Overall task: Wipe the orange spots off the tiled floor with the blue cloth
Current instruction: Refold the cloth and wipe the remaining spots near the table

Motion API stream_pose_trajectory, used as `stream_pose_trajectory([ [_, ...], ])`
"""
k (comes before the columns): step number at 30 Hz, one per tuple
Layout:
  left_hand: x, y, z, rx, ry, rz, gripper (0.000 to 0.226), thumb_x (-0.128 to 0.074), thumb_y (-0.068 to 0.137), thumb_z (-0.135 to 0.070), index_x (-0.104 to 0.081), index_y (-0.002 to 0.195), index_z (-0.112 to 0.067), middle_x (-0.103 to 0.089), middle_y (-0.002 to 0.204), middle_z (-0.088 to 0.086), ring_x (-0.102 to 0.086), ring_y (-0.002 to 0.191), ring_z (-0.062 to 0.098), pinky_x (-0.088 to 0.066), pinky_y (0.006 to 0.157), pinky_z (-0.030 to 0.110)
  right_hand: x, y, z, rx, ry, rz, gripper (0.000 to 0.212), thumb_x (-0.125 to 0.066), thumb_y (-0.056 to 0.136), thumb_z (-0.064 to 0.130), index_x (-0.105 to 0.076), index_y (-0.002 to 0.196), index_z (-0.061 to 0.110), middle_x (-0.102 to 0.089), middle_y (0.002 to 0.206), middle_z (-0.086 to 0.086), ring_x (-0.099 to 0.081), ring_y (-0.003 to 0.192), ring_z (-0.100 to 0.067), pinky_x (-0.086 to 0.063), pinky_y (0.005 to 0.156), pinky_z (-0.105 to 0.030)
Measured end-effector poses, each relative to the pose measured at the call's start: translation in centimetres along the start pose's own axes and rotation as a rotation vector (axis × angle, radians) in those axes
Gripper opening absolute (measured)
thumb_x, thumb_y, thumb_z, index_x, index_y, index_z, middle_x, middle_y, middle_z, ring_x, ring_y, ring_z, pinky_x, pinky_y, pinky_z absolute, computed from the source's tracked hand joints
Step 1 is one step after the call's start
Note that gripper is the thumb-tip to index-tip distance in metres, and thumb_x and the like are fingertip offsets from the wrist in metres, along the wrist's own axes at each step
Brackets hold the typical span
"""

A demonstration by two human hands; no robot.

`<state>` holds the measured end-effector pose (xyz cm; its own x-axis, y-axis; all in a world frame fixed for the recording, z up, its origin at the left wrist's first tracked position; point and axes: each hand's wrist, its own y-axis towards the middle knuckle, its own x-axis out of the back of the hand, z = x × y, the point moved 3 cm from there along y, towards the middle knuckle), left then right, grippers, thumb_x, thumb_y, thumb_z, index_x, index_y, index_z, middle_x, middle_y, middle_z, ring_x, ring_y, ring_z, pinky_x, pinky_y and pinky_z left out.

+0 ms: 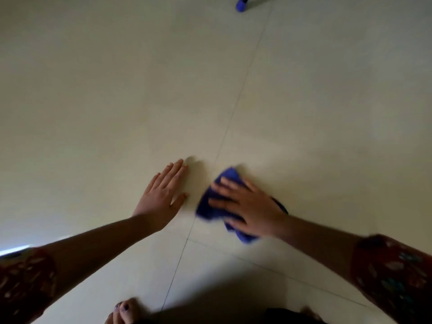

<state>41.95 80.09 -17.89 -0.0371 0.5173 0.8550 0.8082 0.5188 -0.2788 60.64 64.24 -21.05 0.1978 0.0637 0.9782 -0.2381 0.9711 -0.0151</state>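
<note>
A crumpled blue cloth (211,208) lies on the pale tiled floor (140,101), just right of a grout line. My right hand (247,204) presses flat on top of the cloth, fingers spread, and both look blurred. My left hand (161,195) rests flat on the tile to the left of the cloth, fingers together, holding nothing. No orange spots show on the visible tiles; whatever lies under the cloth is hidden.
A blue-tipped object (242,4) stands on the floor at the top edge. My bare toes (124,311) show at the bottom, left of centre. Grout lines cross near the lower middle. A bright strip of light lies at the left edge.
</note>
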Motion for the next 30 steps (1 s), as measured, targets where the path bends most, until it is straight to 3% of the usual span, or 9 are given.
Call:
stream_pose_trajectory([
  [2, -0.1, 2.1, -1.1, -0.041, 0.047, 0.037, 0.07, -0.038, 0.1, -0.042, 0.01, 0.15, -0.031, 0.012, 0.16, -0.014, 0.009, 0.148, 0.007, -0.002, 0.122, 0.031, 0.3, -3.3, -1.9, 0.144, 0.026, 0.049, 0.055, -0.045, 0.093, 0.046, -0.031, 0.147, 0.041, -0.022, 0.16, 0.008, -0.012, 0.149, -0.017, -0.012, 0.118, -0.044],
  [3, -0.4, 2.9, -1.8, -0.067, 0.072, 0.048, 0.07, -0.038, 0.1, -0.042, 0.011, 0.149, -0.032, 0.014, 0.159, -0.014, 0.011, 0.148, 0.007, -0.001, 0.122, 0.03, 0.9, -4.1, -4.0, 0.11, 0.025, 0.041, 0.054, -0.046, 0.093, 0.045, -0.034, 0.145, 0.041, -0.025, 0.159, 0.009, -0.015, 0.149, -0.016, -0.015, 0.118, -0.044],
  [7, -1.6, 6.5, -6.3, -0.13, 0.114, 0.037, 0.074, -0.041, 0.098, -0.045, 0.011, 0.15, -0.034, 0.019, 0.158, -0.016, 0.016, 0.147, 0.007, 0.004, 0.12, 0.028, 4.4, -4.7, -15.1, -0.513, -0.01, -0.119, 0.047, -0.049, 0.095, 0.04, -0.044, 0.142, 0.035, -0.032, 0.156, 0.006, -0.025, 0.146, -0.016, -0.028, 0.111, -0.047],
  [10, -3.3, 8.9, -11.0, -0.144, 0.071, 0.051, 0.079, -0.044, 0.096, -0.049, 0.009, 0.153, -0.032, 0.023, 0.157, -0.016, 0.021, 0.145, 0.006, 0.006, 0.118, 0.028, 5.2, -3.6, -17.4, -0.942, -0.007, -0.223, 0.052, -0.046, 0.095, 0.041, -0.038, 0.146, 0.034, -0.025, 0.159, 0.004, -0.02, 0.148, -0.017, -0.019, 0.116, -0.045],
  [12, -4.8, 10.3, -14.2, -0.145, 0.035, 0.072, 0.086, -0.047, 0.094, -0.052, 0.012, 0.151, -0.031, 0.025, 0.155, -0.016, 0.023, 0.142, 0.005, 0.006, 0.119, 0.029, 4.4, -2.6, -15.7, -0.873, -0.013, -0.215, 0.055, -0.045, 0.094, 0.041, -0.037, 0.147, 0.032, -0.025, 0.159, 0.001, -0.02, 0.148, -0.022, -0.015, 0.118, -0.046],
  [14, -6.0, 11.0, -16.3, -0.115, 0.018, 0.066, 0.092, -0.049, 0.091, -0.055, 0.014, 0.151, -0.026, 0.027, 0.154, -0.014, 0.023, 0.142, 0.005, 0.007, 0.118, 0.029, 3.7, -2.2, -13.7, -0.613, -0.007, -0.173, 0.053, -0.042, 0.094, 0.04, -0.039, 0.146, 0.031, -0.028, 0.158, 0.003, -0.021, 0.147, -0.02, -0.016, 0.118, -0.043],
  [16, -6.9, 11.1, -17.5, -0.11, 0.035, 0.067, 0.097, -0.048, 0.089, -0.06, 0.017, 0.151, -0.024, 0.03, 0.153, -0.011, 0.025, 0.142, 0.007, 0.008, 0.117, 0.029, 3.9, -2.7, -14.8, -0.497, -0.012, -0.112, 0.052, -0.037, 0.095, 0.043, -0.036, 0.147, 0.035, -0.025, 0.159, 0.009, -0.017, 0.148, -0.014, -0.012, 0.118, -0.037],
  [23, -8.8, 13.3, -22.1, -0.266, 0.17, 0.122, 0.09, -0.041, 0.089, -0.065, 0.013, 0.153, -0.033, 0.027, 0.158, -0.007, 0.023, 0.146, 0.014, 0.01, 0.118, 0.034, 5.4, -8.5, -22.9, -0.936, 0.035, -0.221, 0.05, -0.041, 0.096, 0.046, -0.038, 0.145, 0.038, -0.029, 0.157, 0.011, -0.021, 0.147, -0.013, -0.019, 0.117, -0.04],
  [30, -12.9, 15.1, -29.4, -0.455, 0.239, 0.216, 0.101, -0.04, 0.078, -0.078, 0.019, 0.149, -0.039, 0.034, 0.155, -0.006, 0.028, 0.144, 0.013, 0.015, 0.118, 0.037, 6.7, -24.9, -28.2, -1.457, 0.023, -0.299, 0.052, -0.042, 0.097, 0.045, -0.035, 0.148, 0.033, -0.025, 0.159, 0.006, -0.019, 0.147, -0.016, -0.014, 0.118, -0.037],
])
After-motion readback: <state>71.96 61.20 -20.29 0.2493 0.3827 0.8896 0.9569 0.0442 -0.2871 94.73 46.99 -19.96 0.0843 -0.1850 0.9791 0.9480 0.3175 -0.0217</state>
